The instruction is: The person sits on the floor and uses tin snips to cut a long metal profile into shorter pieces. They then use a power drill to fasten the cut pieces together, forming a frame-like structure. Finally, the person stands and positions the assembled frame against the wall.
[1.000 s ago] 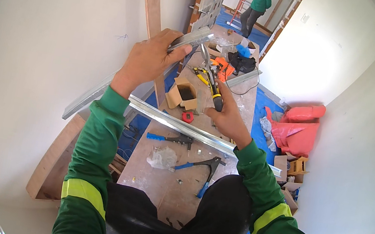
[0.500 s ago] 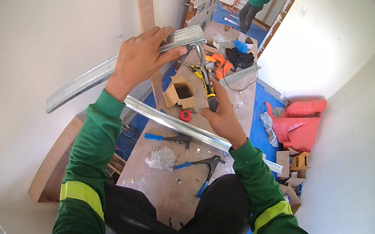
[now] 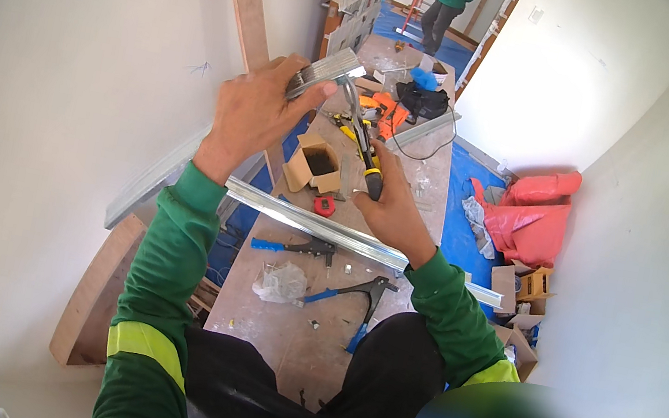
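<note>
My left hand is closed round a silver metal channel near its end, and the long rest of the channel slants down to the left behind my wrist. My right hand grips tin snips by black and yellow handles. Their silver jaws meet the edge of the channel's end; how far they are closed is hard to see. Below my hands, a second metal channel crosses the table from side to side. Nearer me lie two hand riveters with blue grips, one left of the other.
On the long table are an open cardboard box, a red tape measure, a plastic bag and orange tools. Red sheeting and boxes lie at right. A person stands by a ladder at the far end.
The channel in my left hand has swung, its lower end shifting right and down. My hands and the snips sit slightly lower. A blurred green shape has appeared at lower right.
</note>
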### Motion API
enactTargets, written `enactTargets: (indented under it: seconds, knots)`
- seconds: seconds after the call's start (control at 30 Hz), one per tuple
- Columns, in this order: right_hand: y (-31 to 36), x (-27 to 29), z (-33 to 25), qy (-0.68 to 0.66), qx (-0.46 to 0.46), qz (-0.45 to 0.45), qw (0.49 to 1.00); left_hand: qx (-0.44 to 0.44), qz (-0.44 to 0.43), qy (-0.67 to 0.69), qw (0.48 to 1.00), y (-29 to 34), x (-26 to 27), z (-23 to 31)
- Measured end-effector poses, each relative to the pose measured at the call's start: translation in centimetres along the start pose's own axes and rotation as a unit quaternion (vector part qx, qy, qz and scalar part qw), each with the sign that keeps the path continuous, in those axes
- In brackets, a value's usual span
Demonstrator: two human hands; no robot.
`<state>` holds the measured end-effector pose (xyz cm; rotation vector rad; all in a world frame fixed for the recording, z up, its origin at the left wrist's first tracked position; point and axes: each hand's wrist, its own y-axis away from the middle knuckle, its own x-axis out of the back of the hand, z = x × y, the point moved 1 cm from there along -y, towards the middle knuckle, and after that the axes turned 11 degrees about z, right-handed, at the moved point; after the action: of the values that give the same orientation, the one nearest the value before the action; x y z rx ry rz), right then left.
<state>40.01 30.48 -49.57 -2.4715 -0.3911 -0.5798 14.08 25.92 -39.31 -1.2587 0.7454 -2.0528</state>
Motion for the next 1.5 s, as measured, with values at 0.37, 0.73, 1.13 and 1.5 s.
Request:
enactTargets:
  seconds: [0.37,0.73,1.13,1.5]
  knots:
    - [0.1,-0.1,-0.3,0.004,-0.011,-0.011,1.000,0.025,0.005,0.041,0.999,0.6,-2.2,-0.9]
    - [0.0,0.1,0.1,0.059,-0.001,-0.028,0.998,0.035,-0.037,0.026,0.998,0.4,-2.2,-1.5]
    - [0.1,-0.4,1.2,0.085,0.058,0.016,0.995,0.023,-0.047,0.037,0.998,0.2,-1.6,-1.6]
    - [0.1,-0.8,1.8,0.089,0.038,0.014,0.995,0.009,-0.043,0.042,0.998,0.6,-3.7,-3.0]
